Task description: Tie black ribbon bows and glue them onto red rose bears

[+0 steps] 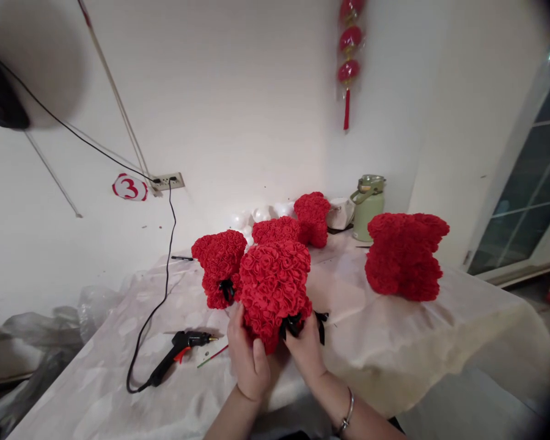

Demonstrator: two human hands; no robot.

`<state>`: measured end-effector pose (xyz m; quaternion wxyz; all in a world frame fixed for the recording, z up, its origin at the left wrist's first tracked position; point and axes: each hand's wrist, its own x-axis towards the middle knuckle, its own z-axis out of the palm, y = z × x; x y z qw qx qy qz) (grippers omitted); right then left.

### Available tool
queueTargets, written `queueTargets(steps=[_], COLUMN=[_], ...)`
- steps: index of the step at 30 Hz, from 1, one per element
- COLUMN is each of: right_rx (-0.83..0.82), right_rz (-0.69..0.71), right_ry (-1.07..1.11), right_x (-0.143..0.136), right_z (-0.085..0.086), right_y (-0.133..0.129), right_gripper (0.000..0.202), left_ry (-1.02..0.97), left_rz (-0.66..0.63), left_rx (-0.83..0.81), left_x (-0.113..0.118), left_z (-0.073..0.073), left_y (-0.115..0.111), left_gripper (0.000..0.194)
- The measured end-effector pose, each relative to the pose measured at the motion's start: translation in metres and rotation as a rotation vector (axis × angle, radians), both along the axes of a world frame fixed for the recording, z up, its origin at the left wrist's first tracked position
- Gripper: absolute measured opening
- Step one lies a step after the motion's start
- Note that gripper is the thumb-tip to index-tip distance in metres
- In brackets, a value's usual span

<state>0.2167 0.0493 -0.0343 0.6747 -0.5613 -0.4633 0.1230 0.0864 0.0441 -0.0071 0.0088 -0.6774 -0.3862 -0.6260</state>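
Note:
A red rose bear (275,278), covered in small foam roses, is between my two hands near the front of the table. My left hand (250,360) is wrapped round its lower left side, thumb towards me. On the other side my right hand (307,348) grips the bear, its fingers against a black ribbon bow (292,324). One ribbon tail (321,327) sticks out past that hand. To the left stands a second rose bear (220,266) with a black bow. The held bear partly hides another red bear (275,230) behind it.
A black glue gun (178,354) lies at left, its cord running to a wall socket (169,181). Beside it is a thin red-and-green stick (213,355). More rose bears stand at the back (312,219) and right (406,256). A green flask (369,208) is by the wall.

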Motion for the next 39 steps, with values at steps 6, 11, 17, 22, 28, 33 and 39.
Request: queueTargets(steps=[6,11,17,22,28,33,39], right_rx=[0.061,0.096,0.081,0.022,0.004,0.088,0.283], right_rz=[0.005,0.001,-0.005,0.018,0.037,0.023,0.232], right_ry=[0.104,0.171,0.205,0.164,0.099,-0.204,-0.602], right_x=[0.001,0.002,0.008,0.01,0.009,0.005,0.007], right_z=[-0.006,-0.007,-0.01,-0.011,-0.011,-0.013,-0.003], right_y=[-0.002,-0.004,-0.01,-0.01,-0.008,-0.014,-0.031], right_gripper=[0.056,0.056,0.055,0.06,0.054,0.063,0.083], left_ry=[0.065,0.09,0.099,0.132,0.104,-0.009,-0.211], left_rz=[0.01,0.015,-0.014,-0.011,-0.014,0.006,0.045], left_rx=[0.11,0.167,0.174,0.119,0.01,-0.138,-0.197], left_x=[-0.003,-0.004,-0.003,-0.001,-0.002,-0.012,-0.037], left_z=[0.002,0.001,-0.004,0.002,0.006,-0.009,-0.021], left_y=[-0.006,-0.006,-0.006,-0.007,-0.007,-0.017,-0.031], left_gripper=[0.067,0.064,0.066,0.069,0.065,0.061,0.061])
